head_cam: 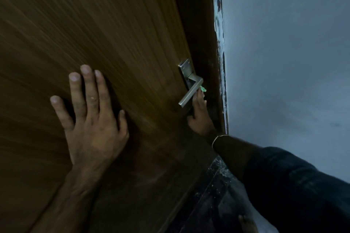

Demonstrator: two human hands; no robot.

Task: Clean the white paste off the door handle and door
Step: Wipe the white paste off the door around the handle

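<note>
A brown wooden door [94,24] fills the left and centre of the head view. My left hand [91,111] lies flat on its face, fingers spread. A silver lever door handle [190,91] on a metal backplate sits at the door's right edge. My right hand [199,117] reaches up just behind and under the lever, holding a small green cloth [203,88] at its fingertips against the handle's end. No white paste shows on the handle itself; the hand hides the door's edge below the lever.
A dark door frame [204,24] runs beside the door, with white paste smears [218,24] along its edge by the pale blue-grey wall [284,62]. A dark speckled floor [208,195] and a bare foot [248,224] show at the bottom.
</note>
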